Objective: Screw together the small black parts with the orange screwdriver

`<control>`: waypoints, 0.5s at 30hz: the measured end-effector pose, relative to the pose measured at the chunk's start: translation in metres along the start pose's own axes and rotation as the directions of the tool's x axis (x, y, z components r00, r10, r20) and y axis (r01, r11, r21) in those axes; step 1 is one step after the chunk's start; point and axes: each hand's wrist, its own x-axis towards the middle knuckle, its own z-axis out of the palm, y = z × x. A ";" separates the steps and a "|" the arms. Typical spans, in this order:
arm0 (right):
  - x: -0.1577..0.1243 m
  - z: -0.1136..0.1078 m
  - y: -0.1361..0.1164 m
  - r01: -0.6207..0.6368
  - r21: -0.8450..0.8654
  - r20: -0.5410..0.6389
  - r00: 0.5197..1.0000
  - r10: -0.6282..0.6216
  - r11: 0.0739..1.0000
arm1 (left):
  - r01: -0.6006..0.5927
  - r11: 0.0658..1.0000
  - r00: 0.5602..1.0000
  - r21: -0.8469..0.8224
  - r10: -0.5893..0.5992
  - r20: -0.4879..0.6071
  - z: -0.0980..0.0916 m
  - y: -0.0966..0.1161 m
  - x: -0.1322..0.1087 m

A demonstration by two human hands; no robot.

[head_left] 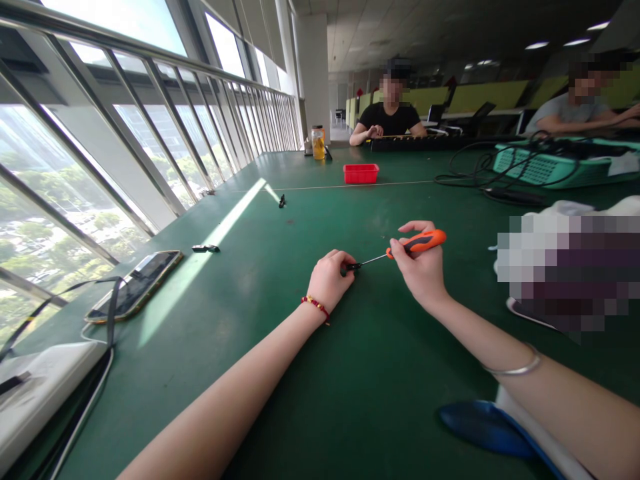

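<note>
My left hand [331, 275] rests on the green table [280, 320], its fingers closed round a small black part [353, 267] that is mostly hidden. In my right hand [421, 267] is a screwdriver [420, 242] with an orange and black handle, held between thumb and fingers. The screwdriver's thin shaft points left and down, and its tip meets the black part at my left fingertips. Further off lie two more black pieces, one small piece [282, 201] near the strip of sunlight and a longer piece [205, 248] to the left.
A red tray [361, 174] stands ahead, with a jar [318, 143] behind it. At left lie a phone [135, 287], cables and a white power strip [45, 393]. A teal basket [530, 165] with black cords sits at the far right. Two people sit across the table.
</note>
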 end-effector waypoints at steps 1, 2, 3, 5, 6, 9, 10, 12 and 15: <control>0.000 0.000 0.000 0.008 0.006 -0.002 1.000 -0.008 1.000 | 0.003 1.000 1.000 -0.026 -0.003 -0.002 0.000 -0.002 0.001; 0.000 0.000 0.001 0.016 0.015 -0.009 1.000 -0.015 1.000 | 0.010 0.999 1.000 -0.047 -0.010 -0.004 0.000 -0.003 0.001; 0.000 0.000 0.002 0.021 0.027 -0.012 1.000 -0.021 0.999 | 0.019 0.998 1.000 -0.063 -0.019 -0.007 0.000 -0.003 0.002; 0.000 0.000 0.004 0.026 0.054 -0.017 1.000 -0.025 0.998 | 0.038 0.996 0.999 -0.086 -0.039 -0.015 0.000 -0.004 0.002; 0.001 0.001 0.005 0.024 0.063 -0.017 1.000 -0.023 0.998 | 0.046 0.994 0.999 -0.095 -0.047 -0.018 0.000 -0.004 0.003; 0.002 0.001 0.004 0.011 0.034 -0.026 1.000 -0.010 0.999 | 0.060 0.991 0.998 -0.123 -0.063 -0.024 0.000 -0.004 0.003; 0.002 0.001 0.003 0.008 0.013 -0.027 1.000 -0.007 1.000 | 0.063 0.989 0.998 -0.131 -0.067 -0.022 0.000 -0.004 0.003; 0.001 0.000 -0.001 0.000 -0.017 -0.009 1.000 0.000 1.000 | 0.071 0.988 0.997 -0.136 -0.073 -0.016 0.000 -0.005 0.003; 0.000 0.000 -0.002 0.001 -0.013 0.041 0.999 -0.001 1.000 | 0.082 0.988 0.996 -0.131 -0.084 -0.013 0.000 -0.007 0.003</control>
